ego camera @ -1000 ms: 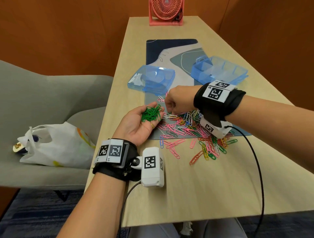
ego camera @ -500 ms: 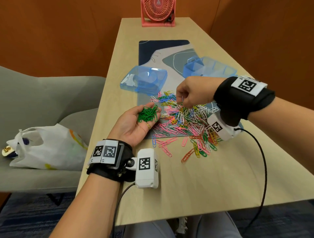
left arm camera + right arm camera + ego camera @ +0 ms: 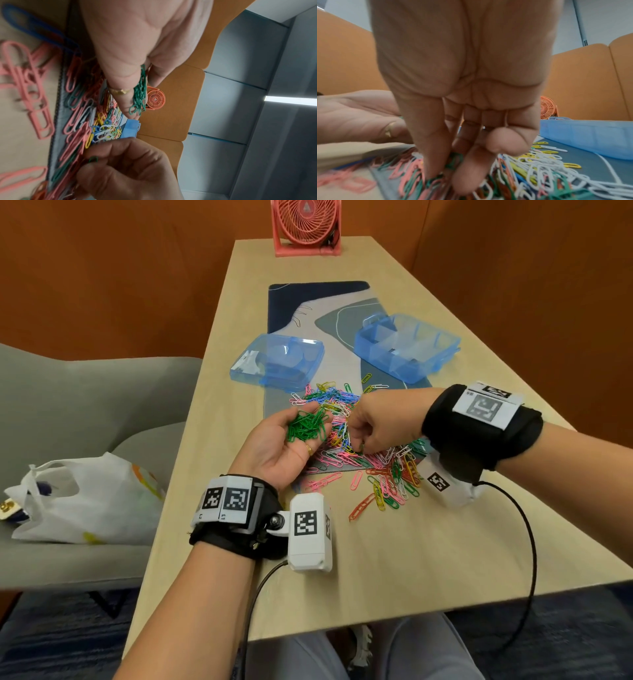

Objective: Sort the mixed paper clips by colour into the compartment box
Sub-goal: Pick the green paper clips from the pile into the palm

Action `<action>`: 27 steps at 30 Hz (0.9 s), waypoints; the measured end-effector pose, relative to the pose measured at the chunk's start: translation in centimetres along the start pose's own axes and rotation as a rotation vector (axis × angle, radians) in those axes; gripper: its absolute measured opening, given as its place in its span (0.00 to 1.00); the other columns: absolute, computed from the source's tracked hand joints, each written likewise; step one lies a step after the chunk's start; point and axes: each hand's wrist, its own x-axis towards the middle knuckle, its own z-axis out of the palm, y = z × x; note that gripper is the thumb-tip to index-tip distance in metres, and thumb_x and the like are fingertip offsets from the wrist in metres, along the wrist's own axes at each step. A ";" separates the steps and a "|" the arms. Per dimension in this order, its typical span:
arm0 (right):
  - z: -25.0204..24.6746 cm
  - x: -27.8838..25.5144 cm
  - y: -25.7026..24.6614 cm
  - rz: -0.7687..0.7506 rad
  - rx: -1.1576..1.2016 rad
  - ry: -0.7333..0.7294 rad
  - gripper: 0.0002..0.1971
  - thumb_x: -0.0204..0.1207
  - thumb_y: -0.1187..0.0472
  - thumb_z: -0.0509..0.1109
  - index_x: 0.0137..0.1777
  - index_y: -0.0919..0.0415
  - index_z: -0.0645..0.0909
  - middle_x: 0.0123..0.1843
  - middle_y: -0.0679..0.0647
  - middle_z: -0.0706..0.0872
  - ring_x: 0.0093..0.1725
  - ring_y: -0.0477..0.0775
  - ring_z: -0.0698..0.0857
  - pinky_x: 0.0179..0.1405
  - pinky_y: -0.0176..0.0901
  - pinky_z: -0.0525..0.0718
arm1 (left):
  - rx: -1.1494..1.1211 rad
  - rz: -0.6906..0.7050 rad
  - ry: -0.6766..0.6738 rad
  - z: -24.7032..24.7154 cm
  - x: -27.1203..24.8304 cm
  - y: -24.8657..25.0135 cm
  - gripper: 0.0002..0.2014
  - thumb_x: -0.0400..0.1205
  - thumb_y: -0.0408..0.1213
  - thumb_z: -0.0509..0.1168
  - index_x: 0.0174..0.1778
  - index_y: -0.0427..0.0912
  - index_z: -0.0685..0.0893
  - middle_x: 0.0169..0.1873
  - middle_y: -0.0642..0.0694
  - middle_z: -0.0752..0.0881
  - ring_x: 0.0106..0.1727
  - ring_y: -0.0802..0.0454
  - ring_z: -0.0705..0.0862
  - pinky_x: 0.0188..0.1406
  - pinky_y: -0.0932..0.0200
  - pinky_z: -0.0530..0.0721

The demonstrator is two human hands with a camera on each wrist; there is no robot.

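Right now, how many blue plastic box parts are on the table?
2: the compartment box at right on the mat, and the lid left of it, beyond the clip pile.

Lid left, compartment box right
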 end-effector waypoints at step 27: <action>-1.1 -0.7 0.2 0.101 0.139 0.079 0.08 0.68 0.66 0.76 0.45 0.56 0.85 0.31 0.49 0.88 0.31 0.45 0.84 0.33 0.36 0.77 | -0.010 -0.029 0.000 -0.6 -0.3 -0.6 0.16 0.88 0.33 0.49 0.49 0.25 0.78 0.43 0.32 0.83 0.47 0.39 0.84 0.41 0.50 0.88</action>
